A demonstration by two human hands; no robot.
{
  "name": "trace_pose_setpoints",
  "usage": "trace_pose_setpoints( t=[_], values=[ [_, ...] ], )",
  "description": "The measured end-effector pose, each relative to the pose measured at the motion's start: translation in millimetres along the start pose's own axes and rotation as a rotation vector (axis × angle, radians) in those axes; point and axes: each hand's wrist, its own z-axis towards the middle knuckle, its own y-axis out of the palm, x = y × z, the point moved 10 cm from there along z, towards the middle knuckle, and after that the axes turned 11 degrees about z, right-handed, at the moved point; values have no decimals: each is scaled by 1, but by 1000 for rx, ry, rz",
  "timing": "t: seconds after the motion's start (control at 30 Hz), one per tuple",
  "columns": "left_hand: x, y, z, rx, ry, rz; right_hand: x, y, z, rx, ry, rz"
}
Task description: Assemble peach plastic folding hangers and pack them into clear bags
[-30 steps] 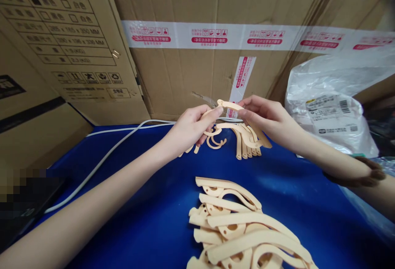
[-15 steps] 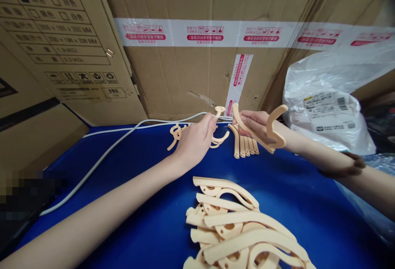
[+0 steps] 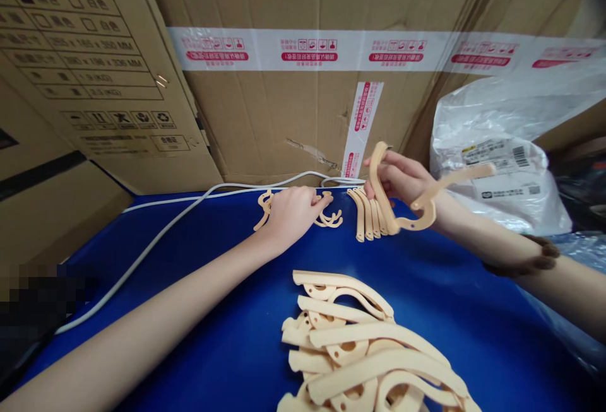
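Observation:
My right hand (image 3: 402,178) is closed around a curved beige plastic hanger arm (image 3: 379,178), held tilted above the blue surface. A hook-shaped piece (image 3: 426,213) joins the arm's lower end and sticks out to the right across my wrist. Farther left, my left hand (image 3: 296,213) is low over a small group of hook pieces (image 3: 331,219), fingers pinched on one whose flat end shows at the fingertips. My palm hides part of that group. Beneath the right hand, several hanger arms (image 3: 367,219) lie side by side in a row.
A large heap of assembled beige hanger parts (image 3: 374,349) lies in front on the blue surface (image 3: 213,336). A white cable (image 3: 156,260) runs along the left and back. Cardboard boxes (image 3: 284,122) stand behind, and a clear plastic-wrapped parcel (image 3: 497,166) sits at right.
My left hand has lowered its hook piece towards the group. My right hand has turned the hanger arm more upright, and the attached hook piece has swung outward to the right.

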Motion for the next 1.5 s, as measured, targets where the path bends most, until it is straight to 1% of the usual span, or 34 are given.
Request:
trace_pose_setpoints(
  t=[0.07, 0.13, 0.17, 0.2, 0.23, 0.27, 0.3, 0.37, 0.4, 0.47, 0.5, 0.57, 0.63, 0.7, 0.77, 0.83, 0.87, 0.9, 1.0, 1.03, 1.07, 1.1, 1.2, 1.27, 1.37, 1.5],
  values=[
    [7, 6, -5, -111, -1, -156, -9, -11, 0, 98, -65, 49],
    [16, 12, -10, -243, -4, -327, -21, -26, -2, 221, -162, 53],
    [19, 12, -12, -286, -13, -405, -27, -33, -3, 282, -206, 46],
    [21, 9, -13, -302, -29, -475, -33, -38, -4, 321, -237, 17],
    [20, 4, -13, -297, -49, -534, -38, -39, -4, 320, -258, -50],
    [18, -2, -12, -277, -73, -584, -42, -35, -2, 273, -274, -160],
    [16, -7, -12, -256, -97, -624, -46, -25, -1, 191, -289, -314],
    [13, -14, -13, -247, -132, -676, -47, 1, -2, 11, -330, -731],
    [13, -15, -14, -261, -143, -691, -45, 13, -4, -52, -348, -953],
    [16, -15, -19, -307, -156, -709, -37, 29, -7, -111, -363, -1315],
    [19, -14, -21, -330, -160, -714, -33, 37, -9, -133, -374, -1445],
    [21, -13, -25, -360, -168, -709, -25, 51, -12, -202, -414, -1596],
    [20, -12, -27, -364, -177, -679, -18, 60, -13, -257, -408, -1600],
    [15, -11, -26, -326, -186, -625, -12, 61, -10, -278, -317, -1493],
    [10, -12, -22, -250, -182, -557, -8, 63, -7, -302, -227, -1370],
    [8, -14, -19, -167, -157, -486, -8, 68, -6, -325, -193, -1254],
    [9, -16, -18, -129, -133, -450, -8, 69, -5, -332, -172, -1170],
    [10, -19, -17, -92, -101, -414, -6, 68, -4, -343, -121, -1053],
    [16, -35, -15, 36, 11, -294, 11, 54, -2, -358, 125, -665],
    [16, -41, -14, 71, 40, -256, 16, 45, 0, -338, 181, -599],
    [15, -45, -13, 94, 62, -220, 19, 34, 2, -301, 207, -567],
    [13, -48, -11, 98, 77, -186, 19, 21, 5, -250, 200, -567],
    [-2, -49, -1, 62, 111, -69, 9, -17, 12, -99, 109, -624],
    [-15, -47, 5, 47, 123, 21, -4, -36, 12, -22, 4, -754],
    [-36, -44, 9, 64, 103, 146, -20, -50, 3, 8, -147, -1000],
    [-54, -50, 9, 140, 41, 323, -18, -55, -18, -9, -253, -1267]
  ],
)
